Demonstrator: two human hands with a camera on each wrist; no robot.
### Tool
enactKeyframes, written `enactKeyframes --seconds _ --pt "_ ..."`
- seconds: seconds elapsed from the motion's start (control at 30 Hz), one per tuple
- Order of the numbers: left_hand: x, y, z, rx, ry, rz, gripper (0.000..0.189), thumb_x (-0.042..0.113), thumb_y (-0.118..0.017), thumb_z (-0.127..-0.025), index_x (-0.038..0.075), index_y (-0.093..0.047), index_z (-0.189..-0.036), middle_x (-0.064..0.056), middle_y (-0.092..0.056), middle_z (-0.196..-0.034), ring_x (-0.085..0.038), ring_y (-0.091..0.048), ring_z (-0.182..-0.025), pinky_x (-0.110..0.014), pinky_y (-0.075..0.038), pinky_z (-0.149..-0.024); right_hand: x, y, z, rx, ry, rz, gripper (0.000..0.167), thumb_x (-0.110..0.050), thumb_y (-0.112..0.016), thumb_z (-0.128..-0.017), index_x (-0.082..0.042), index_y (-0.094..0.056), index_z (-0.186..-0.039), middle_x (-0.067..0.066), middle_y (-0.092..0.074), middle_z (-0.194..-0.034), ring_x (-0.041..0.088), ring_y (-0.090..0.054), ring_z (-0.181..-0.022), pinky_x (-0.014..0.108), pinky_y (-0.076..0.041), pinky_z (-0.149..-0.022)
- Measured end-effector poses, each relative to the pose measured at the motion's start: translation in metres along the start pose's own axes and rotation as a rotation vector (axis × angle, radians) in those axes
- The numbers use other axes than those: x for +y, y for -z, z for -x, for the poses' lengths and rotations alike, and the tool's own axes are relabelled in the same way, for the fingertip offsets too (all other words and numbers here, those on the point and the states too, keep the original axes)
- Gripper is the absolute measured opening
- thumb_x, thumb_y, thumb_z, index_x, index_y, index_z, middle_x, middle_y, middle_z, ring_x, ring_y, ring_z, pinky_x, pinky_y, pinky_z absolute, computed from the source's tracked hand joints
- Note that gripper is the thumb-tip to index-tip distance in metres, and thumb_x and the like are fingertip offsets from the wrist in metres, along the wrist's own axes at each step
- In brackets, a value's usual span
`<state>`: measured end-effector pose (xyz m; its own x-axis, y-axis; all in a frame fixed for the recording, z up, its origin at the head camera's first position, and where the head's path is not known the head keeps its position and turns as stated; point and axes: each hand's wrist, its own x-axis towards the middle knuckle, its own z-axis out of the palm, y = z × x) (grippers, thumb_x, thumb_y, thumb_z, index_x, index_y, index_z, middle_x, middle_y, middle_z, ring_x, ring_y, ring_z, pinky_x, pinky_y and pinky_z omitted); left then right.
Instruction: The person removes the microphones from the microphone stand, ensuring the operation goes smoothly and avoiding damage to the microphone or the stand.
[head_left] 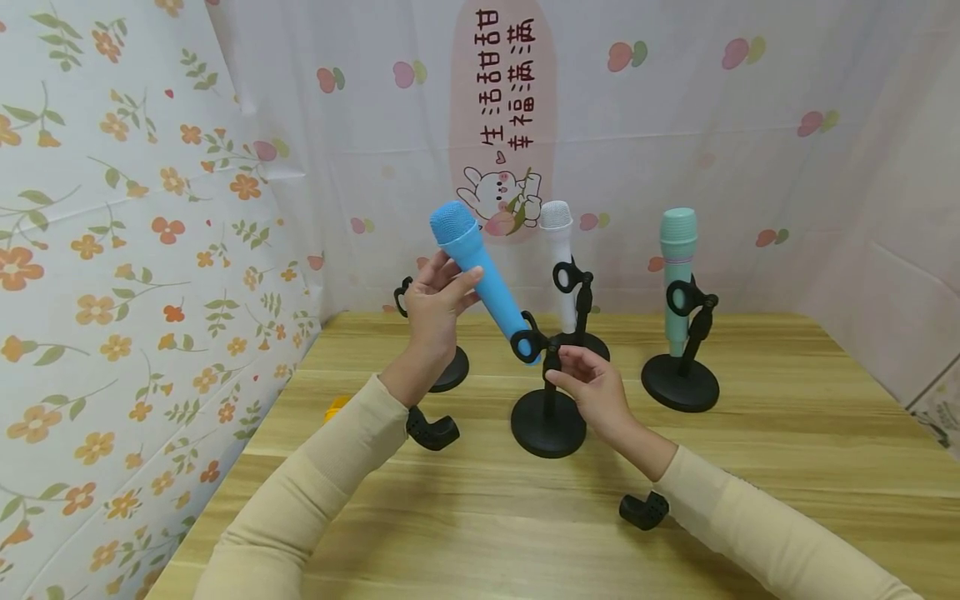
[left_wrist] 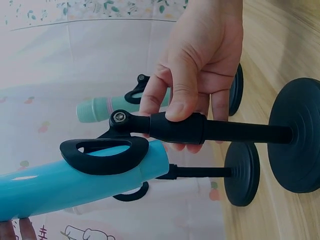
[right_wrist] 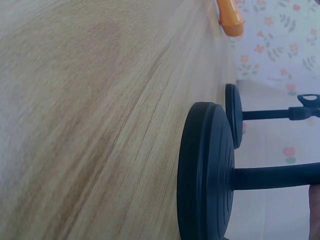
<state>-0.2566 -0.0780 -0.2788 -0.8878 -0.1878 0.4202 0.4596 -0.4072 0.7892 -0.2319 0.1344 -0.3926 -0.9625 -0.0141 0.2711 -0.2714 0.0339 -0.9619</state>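
Note:
In the head view, my left hand (head_left: 433, 317) grips a blue microphone (head_left: 491, 283) by its upper handle, just below the mesh head. The microphone leans with its head up to the left. Its lower end sits within the ring clip (head_left: 525, 345) of a black stand (head_left: 548, 429). Seen from the left wrist, the ring goes around the handle near its tail (left_wrist: 159, 160). My right hand (head_left: 596, 387) pinches the stand's post below the clip, thumb on the collar (left_wrist: 175, 127). The right wrist view shows the round base (right_wrist: 207, 170) on the table.
Behind stand a white microphone (head_left: 558, 250) and a mint green microphone (head_left: 678, 271), each in a black stand. Another stand (head_left: 450, 372) is behind my left arm. Black curved pieces (head_left: 432, 432) (head_left: 643, 510) lie on the wooden table, and an orange object (right_wrist: 230, 20) is at the left.

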Motion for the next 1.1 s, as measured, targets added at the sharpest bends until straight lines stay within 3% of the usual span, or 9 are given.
enactKeyframes --seconds 0.37,1.1 --pt "0.0054 -0.0001 -0.0031 0.025 0.003 0.015 0.045 0.003 -0.073 -0.085 0.004 -0.061 -0.128 -0.011 -0.069 -0.107 -0.024 -0.068 -0.095 -0.042 -0.056 -0.081 0.0 0.0001 0.0001 0.012 -0.008 -0.009 0.04 -0.003 -0.073 -0.086 0.004 -0.059 -0.123 0.0 -0.063 -0.108 0.008 -0.06 -0.099 0.021 -0.051 -0.086" --pt "0.0103 0.0013 -0.0056 0.045 0.0 0.019 0.047 0.003 -0.073 -0.085 0.003 -0.06 -0.13 -0.011 -0.068 -0.108 -0.025 -0.067 -0.096 -0.042 -0.056 -0.081 -0.0004 -0.001 0.0006 0.006 0.026 0.003 0.039 -0.002 -0.073 -0.086 0.005 -0.06 -0.122 0.002 -0.064 -0.109 0.007 -0.06 -0.099 0.02 -0.051 -0.085"
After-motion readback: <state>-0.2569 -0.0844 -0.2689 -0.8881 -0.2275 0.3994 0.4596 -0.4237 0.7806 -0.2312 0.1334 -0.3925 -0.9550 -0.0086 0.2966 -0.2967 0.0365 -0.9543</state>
